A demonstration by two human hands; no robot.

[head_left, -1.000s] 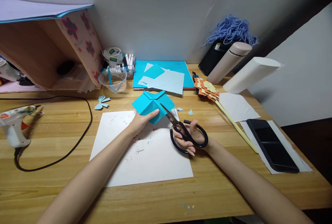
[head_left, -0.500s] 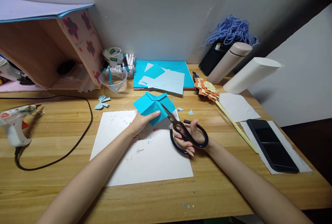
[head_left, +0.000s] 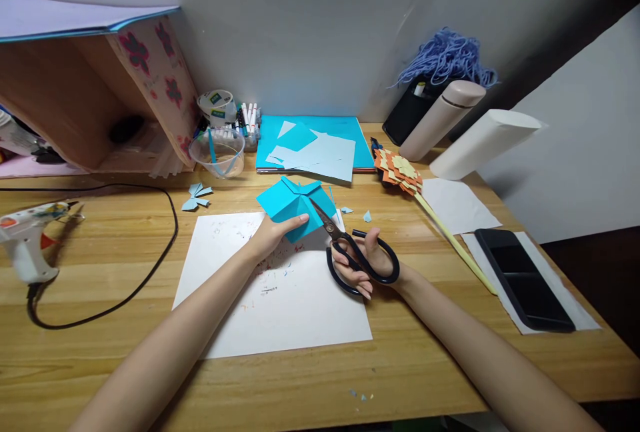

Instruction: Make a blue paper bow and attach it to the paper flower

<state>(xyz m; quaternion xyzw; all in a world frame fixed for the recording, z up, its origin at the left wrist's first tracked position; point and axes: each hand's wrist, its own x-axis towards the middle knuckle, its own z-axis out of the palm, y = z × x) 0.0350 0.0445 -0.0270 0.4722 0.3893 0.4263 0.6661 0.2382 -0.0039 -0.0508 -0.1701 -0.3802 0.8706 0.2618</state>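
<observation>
Tiny paper chips [head_left: 364,397], scattered on the smooth, grained wooden table [head_left: 280,395], nearer than the white sheet [head_left: 295,315]. White sheet: flat, thin, flecked with coloured marks. Right hand [head_left: 361,264]: half curled about the looped black handles of the metal scissors [head_left: 334,232], over the sheet's right edge; handles spread, blade tips at the folded blue paper [head_left: 296,202]. Left hand [head_left: 280,232]: closed in a pinch on that creased, angular paper, thumb on top, above the sheet's far edge. Left of the sheet: white plastic glue gun [head_left: 30,239], with a curving black cord. Right of it: glossy rectangular phone [head_left: 523,279]. Beyond it: pale-blue paper bow [head_left: 197,197], layered orange-and-cream paper flower [head_left: 400,169], clear round cup [head_left: 218,152], cylindrical bottle [head_left: 443,122], stringy blue yarn [head_left: 445,59].
</observation>
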